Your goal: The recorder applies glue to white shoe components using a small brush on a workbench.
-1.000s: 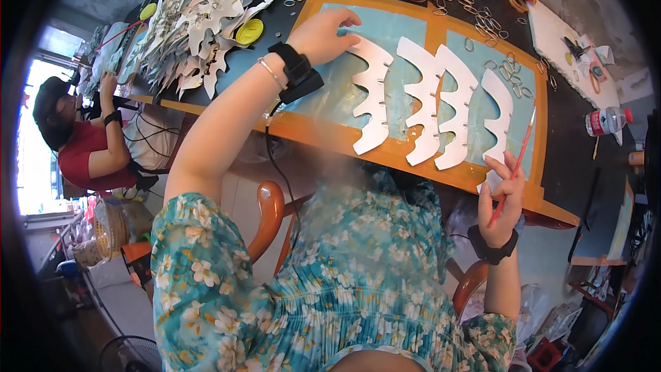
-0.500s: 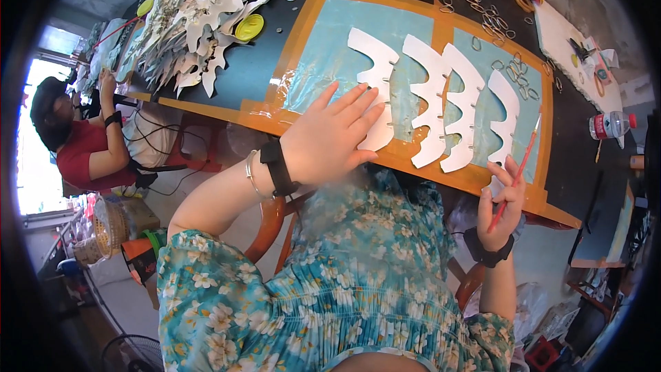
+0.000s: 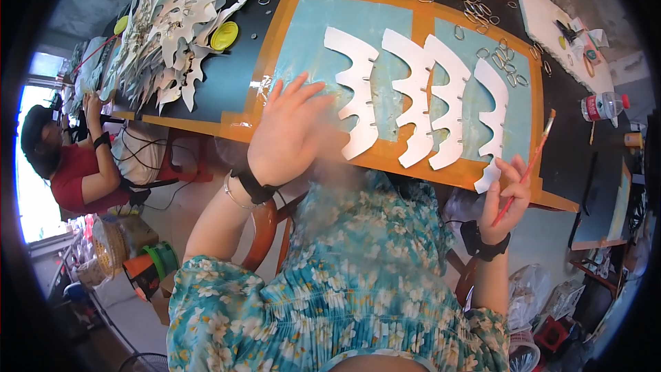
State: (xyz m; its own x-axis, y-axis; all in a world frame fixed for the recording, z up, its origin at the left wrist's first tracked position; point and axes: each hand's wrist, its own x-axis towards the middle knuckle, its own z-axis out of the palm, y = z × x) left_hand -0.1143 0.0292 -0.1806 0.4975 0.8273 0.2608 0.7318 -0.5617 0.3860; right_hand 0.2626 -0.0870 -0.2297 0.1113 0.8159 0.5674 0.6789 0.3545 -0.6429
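My left hand point(image 3: 286, 138) hovers or rests just left of the leftmost white scalloped strip point(image 3: 358, 100), its fingers spread and partly blurred. Nothing shows in its grasp. Between the fingers of my right hand point(image 3: 507, 201) is a thin red paintbrush point(image 3: 533, 162), bristles pointing up and away. Those fingers are beside the lower end of the rightmost white strip point(image 3: 497, 100); whether they touch it I cannot tell. Two more strips, a left one point(image 3: 406, 48) and a right one point(image 3: 454, 72), lie close together between. Small notches or marks line their right edges.
Under the strips is a pale blue sheet point(image 3: 323, 17) bordered with tan tape. Many metal rings point(image 3: 475, 7) are scattered at the far side. A heap of jagged white cutouts point(image 3: 169, 34), a yellow lid point(image 3: 224, 36) and a bottle point(image 3: 602, 107) also lie around. Another person point(image 3: 82, 172) sits at left.
My left hand has moved left off the leftmost strip, which now shows uncovered. My right hand keeps the paintbrush and has shifted slightly right relative to the strips. The whole view has shifted a little.
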